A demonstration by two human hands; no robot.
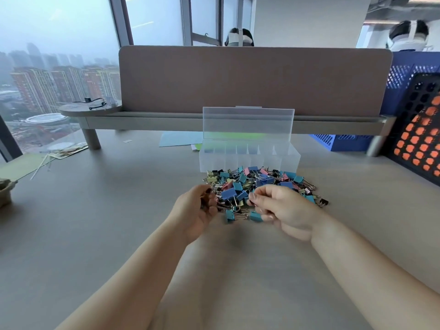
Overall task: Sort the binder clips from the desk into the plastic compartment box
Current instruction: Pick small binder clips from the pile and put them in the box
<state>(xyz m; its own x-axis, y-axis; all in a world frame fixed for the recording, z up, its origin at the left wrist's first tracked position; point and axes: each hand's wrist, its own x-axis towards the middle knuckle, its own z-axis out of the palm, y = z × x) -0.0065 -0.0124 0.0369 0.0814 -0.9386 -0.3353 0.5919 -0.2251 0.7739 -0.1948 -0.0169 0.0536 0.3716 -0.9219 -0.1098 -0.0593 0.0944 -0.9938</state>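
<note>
1. Currently, the heap of small multicoloured metal binder clips is lying on the grey table at frame centre, touching the front of the open translucent plastic compartment box.
2. The left hand is curling its fingers around dark clips.
3. The right hand is pinching a wire handle, with a teal clip against its lower fingers.
4. Tangled handles are likely risking extra clips getting dragged along and dropped.

Grey desk carries clip pile, compartment box, papers.
</note>
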